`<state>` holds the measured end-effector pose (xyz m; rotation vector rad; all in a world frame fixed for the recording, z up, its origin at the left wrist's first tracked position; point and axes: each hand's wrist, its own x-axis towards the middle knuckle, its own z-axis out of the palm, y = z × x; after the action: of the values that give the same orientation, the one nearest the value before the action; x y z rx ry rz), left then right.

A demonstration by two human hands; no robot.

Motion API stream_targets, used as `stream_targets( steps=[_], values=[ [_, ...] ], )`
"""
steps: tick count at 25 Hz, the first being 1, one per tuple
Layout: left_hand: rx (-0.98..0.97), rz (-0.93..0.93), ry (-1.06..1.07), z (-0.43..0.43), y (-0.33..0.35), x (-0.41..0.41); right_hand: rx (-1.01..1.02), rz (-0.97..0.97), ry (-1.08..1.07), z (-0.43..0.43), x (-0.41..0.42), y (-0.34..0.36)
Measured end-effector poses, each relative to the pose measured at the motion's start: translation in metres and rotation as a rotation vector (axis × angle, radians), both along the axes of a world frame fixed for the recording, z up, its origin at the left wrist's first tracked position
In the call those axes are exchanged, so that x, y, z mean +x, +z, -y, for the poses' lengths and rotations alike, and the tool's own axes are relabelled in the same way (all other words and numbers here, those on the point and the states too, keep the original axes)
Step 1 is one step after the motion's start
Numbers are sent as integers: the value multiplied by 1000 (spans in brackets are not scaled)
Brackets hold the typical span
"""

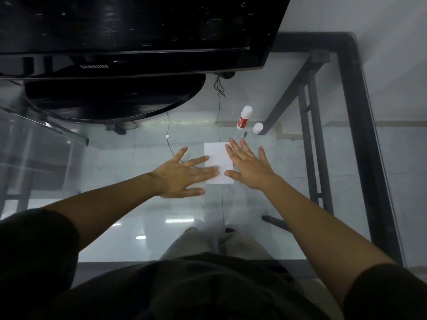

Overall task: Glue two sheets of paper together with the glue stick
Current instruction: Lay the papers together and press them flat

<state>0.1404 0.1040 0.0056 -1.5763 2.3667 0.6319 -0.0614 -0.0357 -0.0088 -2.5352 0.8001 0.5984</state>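
Below the Samsung monitor [129,42], on a glass desk [138,239], a person's left hand [182,174] and right hand [249,166] press flat, fingers spread, on white paper [218,158], apparently bonding sheets; beyond the paper stand the glue stick [243,117] and its cap [257,128].

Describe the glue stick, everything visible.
The glue stick is a small cylinder, plastic by the look of it, with a red-and-white label on the body and a white end pointing away from the person. It lies tilted on the glass table, beyond the white paper and apart from it. A separate white cap sits just to its right, so it looks uncapped. Neither hand touches it. The label text is too small to read.
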Motion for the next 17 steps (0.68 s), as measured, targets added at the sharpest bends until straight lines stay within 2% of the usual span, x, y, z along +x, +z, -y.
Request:
stream_targets(
  steps=[2, 5, 9, 15, 17],
  values=[
    [-38, -97, 276, 6, -2, -12, 9, -9, -8, -1, 1, 0],
    [-88, -73, 534, 7, -15, -38, -9, -17, 2, 0, 1, -1],
    [-106, 64, 579, 4, -29, -47, -26, -21, 15, 0, 1, -5],
    [-135, 68, 574, 2, -33, -47, -181, 84, 11, -12, -12, -2],
    [-151, 64, 572, 2, -32, -47, -235, 91, 86, -30, -18, 2]
  ],
)
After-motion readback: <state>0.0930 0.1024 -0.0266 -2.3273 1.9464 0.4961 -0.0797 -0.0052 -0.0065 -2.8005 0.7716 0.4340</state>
